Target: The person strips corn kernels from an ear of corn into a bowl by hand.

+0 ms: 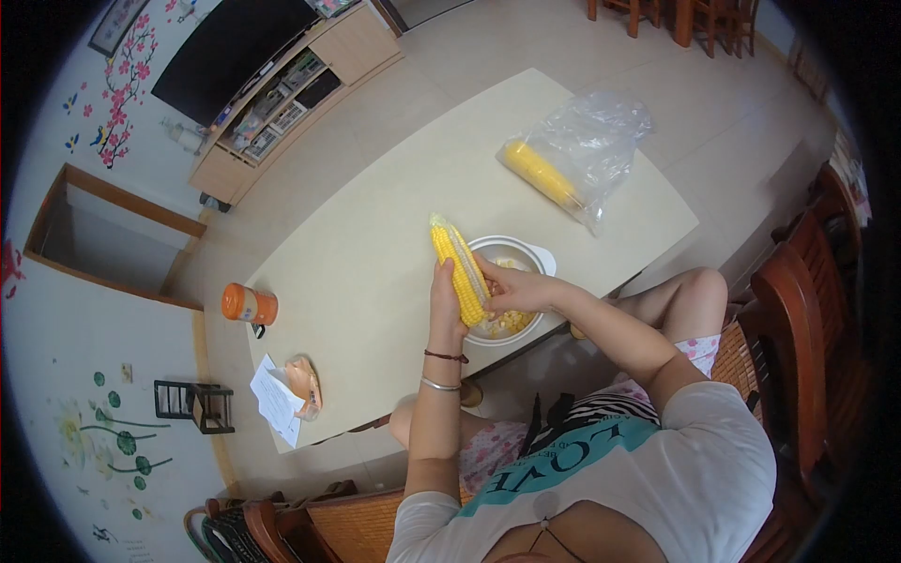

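My left hand [445, 298] is wrapped round the lower part of a yellow corn cob [456, 260], which stands tilted with its pale tip away from me. A strip of the cob facing right is bare of kernels. My right hand [516, 287] grips the cob's right side near its lower end, its fingertips partly hidden. Under my right hand and beside the cob is a white bowl [546, 263] with a handle tab. Loose yellow kernels [512, 322] lie in it.
A clear plastic bag [601, 141] with another corn cob [542, 173] lies on the far right of the pale table [375, 244]. At the left are an orange canister [250, 305], white papers [274, 399] and an orange-brown packet [303, 383]. Wooden chairs [798, 305] stand at the right.
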The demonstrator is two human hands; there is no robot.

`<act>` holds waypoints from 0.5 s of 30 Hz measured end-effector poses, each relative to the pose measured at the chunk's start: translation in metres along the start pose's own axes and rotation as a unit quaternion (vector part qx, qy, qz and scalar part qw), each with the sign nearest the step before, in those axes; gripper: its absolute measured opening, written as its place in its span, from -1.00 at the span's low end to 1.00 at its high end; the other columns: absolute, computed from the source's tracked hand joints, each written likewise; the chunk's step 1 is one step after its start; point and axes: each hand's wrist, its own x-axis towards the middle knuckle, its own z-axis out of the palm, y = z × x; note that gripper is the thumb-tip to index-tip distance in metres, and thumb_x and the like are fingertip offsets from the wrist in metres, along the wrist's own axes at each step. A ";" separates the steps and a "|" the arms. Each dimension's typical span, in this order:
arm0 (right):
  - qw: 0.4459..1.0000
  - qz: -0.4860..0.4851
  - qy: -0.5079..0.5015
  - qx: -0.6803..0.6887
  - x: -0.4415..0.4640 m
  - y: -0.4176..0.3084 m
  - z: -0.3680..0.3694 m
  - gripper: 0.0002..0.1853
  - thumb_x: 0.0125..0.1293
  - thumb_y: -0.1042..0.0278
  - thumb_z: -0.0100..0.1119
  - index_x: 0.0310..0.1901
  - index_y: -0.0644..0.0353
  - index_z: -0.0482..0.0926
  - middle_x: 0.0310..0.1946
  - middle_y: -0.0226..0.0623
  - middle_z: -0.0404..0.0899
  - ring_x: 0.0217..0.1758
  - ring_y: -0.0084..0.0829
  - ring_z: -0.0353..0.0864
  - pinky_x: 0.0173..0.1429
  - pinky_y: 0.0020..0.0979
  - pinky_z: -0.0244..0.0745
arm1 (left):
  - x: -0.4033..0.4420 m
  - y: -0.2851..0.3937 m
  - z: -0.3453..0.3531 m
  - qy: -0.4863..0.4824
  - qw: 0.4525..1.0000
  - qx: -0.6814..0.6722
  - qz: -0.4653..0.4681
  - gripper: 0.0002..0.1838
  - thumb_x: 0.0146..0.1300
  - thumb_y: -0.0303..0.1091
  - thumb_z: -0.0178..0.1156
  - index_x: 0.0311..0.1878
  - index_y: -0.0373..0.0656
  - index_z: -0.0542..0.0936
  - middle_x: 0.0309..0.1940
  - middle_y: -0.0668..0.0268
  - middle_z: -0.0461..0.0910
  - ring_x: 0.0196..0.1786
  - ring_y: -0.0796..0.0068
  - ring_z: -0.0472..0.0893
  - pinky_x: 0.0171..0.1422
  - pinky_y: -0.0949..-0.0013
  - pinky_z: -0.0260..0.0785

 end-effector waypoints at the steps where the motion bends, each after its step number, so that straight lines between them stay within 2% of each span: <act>1: 1.000 -0.010 -0.002 -0.017 0.000 0.000 0.000 0.08 0.05 0.67 0.03 0.47 0.11 -0.50 0.12 -0.11 0.39 -0.03 -0.43 0.51 0.05 -0.48 0.48 | 0.000 0.000 0.001 0.003 1.000 0.001 0.005 -0.60 0.45 -0.03 -0.19 0.03 -0.18 0.38 -0.30 0.15 0.54 -0.29 0.30 0.61 -0.22 0.27 0.55; 3: 0.998 -0.031 -0.008 -0.052 0.000 0.000 -0.002 0.09 0.05 0.67 0.04 0.47 0.11 -0.51 0.15 -0.09 0.37 0.00 -0.43 0.50 0.07 -0.49 0.46 | -0.001 0.000 0.001 -0.001 1.000 -0.003 -0.003 -0.60 0.45 -0.03 -0.19 0.03 -0.18 0.38 -0.29 0.14 0.55 -0.29 0.30 0.61 -0.22 0.27 0.55; 6: 0.998 -0.041 -0.024 -0.029 0.005 0.008 -0.004 0.11 0.04 0.67 0.06 0.47 0.09 -0.53 0.21 -0.07 0.33 0.09 -0.41 0.48 0.13 -0.49 0.43 | -0.001 0.000 -0.002 -0.011 1.000 -0.006 -0.014 -0.60 0.45 -0.03 -0.19 0.03 -0.19 0.39 -0.27 0.14 0.56 -0.29 0.30 0.62 -0.22 0.27 0.55; 9: 0.997 -0.060 -0.028 -0.035 0.005 0.012 -0.005 0.12 0.07 0.62 0.11 0.45 0.16 -0.56 0.26 -0.03 0.27 0.17 -0.39 0.44 0.17 -0.49 0.40 | 0.002 0.000 -0.006 -0.013 0.999 -0.017 -0.033 -0.59 0.44 -0.04 -0.17 0.05 -0.19 0.39 -0.23 0.15 0.55 -0.25 0.31 0.61 -0.19 0.26 0.55; 12: 0.994 -0.047 -0.001 -0.103 0.006 0.015 -0.002 0.12 0.12 0.54 0.16 0.43 0.27 -0.58 0.25 0.05 0.29 0.19 -0.36 0.44 0.18 -0.48 0.39 | 0.000 0.000 -0.001 0.017 1.000 -0.013 -0.022 -0.58 0.44 -0.03 -0.15 0.09 -0.19 0.38 -0.17 0.17 0.54 -0.18 0.32 0.60 -0.12 0.25 0.53; 15: 0.993 -0.016 -0.003 -0.119 0.000 0.003 0.001 0.11 0.16 0.48 0.18 0.41 0.36 -0.57 0.16 0.09 0.37 0.10 -0.35 0.49 0.14 -0.48 0.41 | -0.001 0.001 0.000 0.028 1.000 0.003 -0.010 -0.56 0.43 -0.03 -0.13 0.13 -0.19 0.37 -0.12 0.20 0.51 -0.11 0.34 0.57 -0.04 0.25 0.50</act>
